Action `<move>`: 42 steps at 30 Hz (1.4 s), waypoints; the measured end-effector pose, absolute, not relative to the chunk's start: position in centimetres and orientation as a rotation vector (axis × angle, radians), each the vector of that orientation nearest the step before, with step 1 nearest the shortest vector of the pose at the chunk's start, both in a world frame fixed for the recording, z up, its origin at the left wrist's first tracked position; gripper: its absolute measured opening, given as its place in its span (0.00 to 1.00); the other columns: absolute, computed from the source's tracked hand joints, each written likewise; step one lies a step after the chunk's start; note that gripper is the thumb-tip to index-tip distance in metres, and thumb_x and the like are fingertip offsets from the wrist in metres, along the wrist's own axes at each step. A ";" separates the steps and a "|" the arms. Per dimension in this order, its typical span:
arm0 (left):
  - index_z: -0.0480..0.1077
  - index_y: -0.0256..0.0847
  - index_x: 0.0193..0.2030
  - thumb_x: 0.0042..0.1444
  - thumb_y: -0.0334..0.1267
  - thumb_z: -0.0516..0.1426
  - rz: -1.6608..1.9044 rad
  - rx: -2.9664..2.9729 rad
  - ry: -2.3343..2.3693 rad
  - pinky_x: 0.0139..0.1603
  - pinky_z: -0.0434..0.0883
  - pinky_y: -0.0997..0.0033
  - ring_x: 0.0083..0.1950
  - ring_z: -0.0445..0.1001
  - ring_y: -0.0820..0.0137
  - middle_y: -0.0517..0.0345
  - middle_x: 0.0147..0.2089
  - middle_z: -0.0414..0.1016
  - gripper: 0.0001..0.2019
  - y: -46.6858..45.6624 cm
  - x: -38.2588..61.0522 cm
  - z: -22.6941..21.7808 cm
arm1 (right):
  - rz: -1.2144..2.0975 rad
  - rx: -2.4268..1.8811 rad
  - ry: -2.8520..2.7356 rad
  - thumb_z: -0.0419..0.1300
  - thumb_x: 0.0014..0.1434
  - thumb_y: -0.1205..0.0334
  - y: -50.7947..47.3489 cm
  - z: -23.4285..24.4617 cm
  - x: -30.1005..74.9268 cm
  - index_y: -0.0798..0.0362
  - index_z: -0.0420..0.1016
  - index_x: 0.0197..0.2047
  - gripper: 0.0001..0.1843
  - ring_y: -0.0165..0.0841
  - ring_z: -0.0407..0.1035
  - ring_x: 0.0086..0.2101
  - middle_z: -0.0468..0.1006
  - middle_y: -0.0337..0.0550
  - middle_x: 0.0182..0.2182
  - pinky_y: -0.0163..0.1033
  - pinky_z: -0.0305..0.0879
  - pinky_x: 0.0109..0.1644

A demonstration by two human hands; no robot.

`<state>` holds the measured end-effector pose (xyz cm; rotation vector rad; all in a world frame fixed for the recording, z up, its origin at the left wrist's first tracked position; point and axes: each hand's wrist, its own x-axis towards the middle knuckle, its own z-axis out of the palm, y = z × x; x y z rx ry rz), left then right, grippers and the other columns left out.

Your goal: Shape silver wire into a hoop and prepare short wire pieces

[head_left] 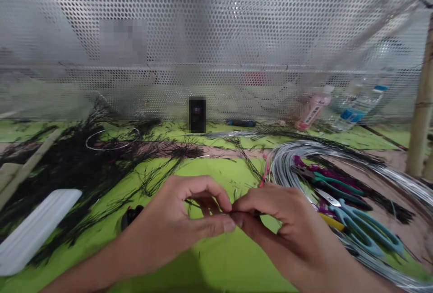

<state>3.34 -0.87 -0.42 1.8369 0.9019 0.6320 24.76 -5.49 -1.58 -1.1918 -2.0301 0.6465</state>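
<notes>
Both forearms come in from the near edge and meet over the lime-green surface [216, 257]. At near centre the left hand [182, 221] and the right hand [280, 225] are pressed fingertip to fingertip, each pinched shut on a thin dark strand [233, 212]. It is a fine, wiry thing, mostly hidden between the thumbs and forefingers; the short visible stretch runs roughly left to right, from one pinch to the other. Its ends cannot be made out.

Left of the hands, near the edge, lies a smooth white oblong block [37, 230], slanted with its far end to the right. Just beside the left wrist sits a small black object [130, 216], too dark to name.

Right of the right hand lie teal-handled scissors [358, 225], blades pointing left, and beyond them green-handled pliers [324, 182], resting on a big coil of shiny silver wire [389, 176] that curves along the right side.

Farther left, a loose, bristly heap of black fibres [84, 162] spreads across the surface, with a thin wire ring [111, 139] on it.

At the far edge stand a pink bottle [313, 110] and clear plastic bottles [358, 106], tilted, against a perforated metal sheet [216, 36] that closes off the back.
</notes>
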 end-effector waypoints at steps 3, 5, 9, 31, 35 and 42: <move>0.79 0.47 0.36 0.54 0.31 0.71 0.678 1.902 0.927 0.36 0.71 0.83 0.34 0.77 0.78 0.73 0.32 0.81 0.07 -1.1 3.5 -0.6 | 0.688 -1.199 -2.014 0.58 0.68 0.65 -5.5 -1.6 24.9 0.48 0.80 0.33 0.12 0.24 0.65 0.24 0.76 0.30 0.23 0.35 0.56 0.31; 0.78 0.47 0.35 0.54 0.29 0.71 0.719 2.011 0.931 0.34 0.70 0.83 0.32 0.77 0.79 0.74 0.31 0.81 0.09 -1.3 3.5 -0.9 | 0.738 -1.218 -2.007 0.58 0.68 0.63 -5.6 -1.6 25.0 0.48 0.80 0.33 0.13 0.24 0.63 0.24 0.75 0.30 0.22 0.35 0.55 0.29; 0.73 0.46 0.41 0.64 0.31 0.65 0.890 2.423 0.806 0.34 0.68 0.80 0.32 0.78 0.79 0.71 0.34 0.79 0.06 -1.3 3.1 -1.9 | 0.897 -1.255 -1.969 0.58 0.68 0.63 -5.5 -1.6 25.0 0.48 0.81 0.33 0.12 0.25 0.60 0.24 0.73 0.31 0.22 0.34 0.54 0.26; 0.72 0.45 0.45 0.71 0.31 0.57 0.912 2.613 0.905 0.40 0.68 0.79 0.38 0.77 0.79 0.69 0.38 0.77 0.05 -2.6 2.9 -0.4 | -0.219 -0.689 -2.166 0.62 0.66 0.75 -4.6 -1.7 26.6 0.56 0.79 0.47 0.09 0.29 0.78 0.36 0.85 0.42 0.39 0.37 0.74 0.42; 0.75 0.44 0.44 0.71 0.33 0.57 0.892 2.614 0.920 0.37 0.69 0.78 0.37 0.78 0.77 0.66 0.37 0.78 0.05 -2.4 3.0 -0.4 | -0.327 -0.615 -2.161 0.60 0.68 0.75 -4.3 -1.9 26.6 0.58 0.82 0.46 0.10 0.31 0.78 0.36 0.86 0.45 0.40 0.39 0.75 0.39; 0.76 0.39 0.40 0.73 0.31 0.54 0.809 2.629 0.825 0.32 0.67 0.74 0.31 0.75 0.75 0.63 0.33 0.77 0.11 -2.1 3.1 0.0 | -0.431 -0.589 -2.273 0.63 0.65 0.74 -4.5 -2.1 27.2 0.62 0.81 0.52 0.12 0.36 0.79 0.36 0.87 0.52 0.43 0.43 0.74 0.34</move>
